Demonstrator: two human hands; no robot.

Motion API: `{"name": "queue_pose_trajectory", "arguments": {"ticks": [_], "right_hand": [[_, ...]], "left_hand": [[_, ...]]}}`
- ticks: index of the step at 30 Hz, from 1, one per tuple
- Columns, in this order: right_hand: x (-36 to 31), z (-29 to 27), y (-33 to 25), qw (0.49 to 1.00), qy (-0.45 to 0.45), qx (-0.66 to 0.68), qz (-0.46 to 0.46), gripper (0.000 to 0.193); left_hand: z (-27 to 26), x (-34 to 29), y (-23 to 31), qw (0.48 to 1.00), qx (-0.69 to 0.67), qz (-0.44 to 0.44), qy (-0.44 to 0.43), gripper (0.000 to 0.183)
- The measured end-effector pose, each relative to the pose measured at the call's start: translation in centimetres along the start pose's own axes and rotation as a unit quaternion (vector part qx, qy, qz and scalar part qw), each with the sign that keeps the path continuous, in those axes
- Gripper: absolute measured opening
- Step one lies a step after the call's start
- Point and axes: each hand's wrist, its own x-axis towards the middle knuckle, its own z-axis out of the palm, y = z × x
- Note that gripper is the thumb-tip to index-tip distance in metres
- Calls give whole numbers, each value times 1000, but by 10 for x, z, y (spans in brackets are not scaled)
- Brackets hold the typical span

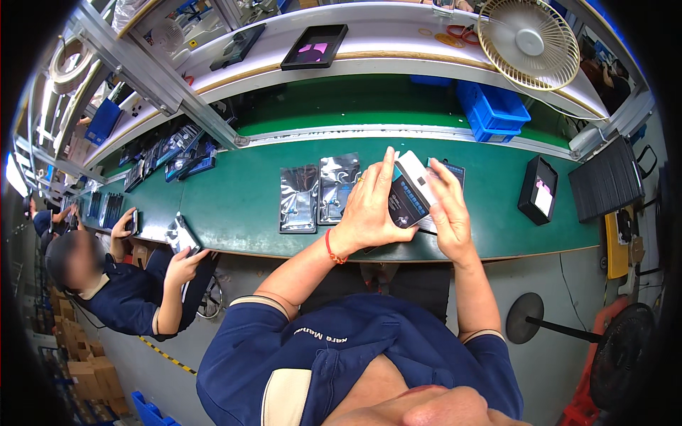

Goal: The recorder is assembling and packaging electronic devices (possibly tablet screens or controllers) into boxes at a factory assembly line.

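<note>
A flat dark package (406, 201) with blue print and a white top part is tilted above the green bench. My left hand (366, 213) grips its left edge, with the thumb along its lower end and the fingers stretched up beside it. On the other side, my right hand (449, 209) holds its right edge with bent fingers. Another package (455, 172) with blue print is partly hidden behind my right hand. Just left of my left hand lie two shiny silver-and-black packages, a nearer one (339, 190) and a farther one (298, 199).
On the green bench (241, 206), a black tray (538, 190) stands at right and piled packages (177, 153) lie at left. Blue bins (490, 110) sit under the shelf, which carries a fan (528, 42) and black tray (315, 47). A co-worker (128, 284) handles a package at left.
</note>
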Motion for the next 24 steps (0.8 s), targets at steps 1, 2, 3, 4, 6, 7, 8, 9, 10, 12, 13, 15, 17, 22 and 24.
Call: {"name": "queue_pose_trajectory", "arguments": {"ticks": [1,2,3,4,6,7,8,9,10,12,13,15,17,22,24], "right_hand": [[-1,9,-1,989,79,125,29,48],[-1,13,-5,989,77,126,28,48],[1,15,-11,951,87,280,93,50],[1,17,-16,887,95,425,155,52],[-7,20,-6,872,86,447,178,50],[-10,21,-3,886,61,436,146,51],[-13,20,-1,898,35,424,115,52],[-10,15,0,871,-32,486,67,53],[-11,14,0,871,-33,486,68,53],[-13,13,-2,871,8,475,123,52],[-13,14,-2,872,8,475,122,52],[-13,15,-2,852,54,480,200,53],[-13,15,-2,877,51,440,186,52],[-10,11,-3,874,49,433,215,50],[-12,4,5,758,56,582,289,50]], "left_hand": [[-2,1,1,1000,2,-3,1,119],[-2,1,0,1000,4,-3,3,119],[-1,1,-1,1000,7,-1,4,115],[-1,1,-2,1000,9,3,5,111],[1,-2,-7,1000,25,8,14,107],[1,-2,-7,999,38,13,21,103],[0,-1,-6,999,37,13,21,103],[-2,0,-6,1000,7,-3,15,101],[-3,2,-4,999,-22,-21,10,99],[-3,3,-3,999,-28,-17,7,100],[0,2,-2,999,-35,-23,2,100],[3,1,-3,999,-43,-29,-2,101],[5,0,-5,1000,-3,3,20,99],[1,2,-4,995,75,61,20,92],[-2,3,-3,991,65,114,-27,93]]}}
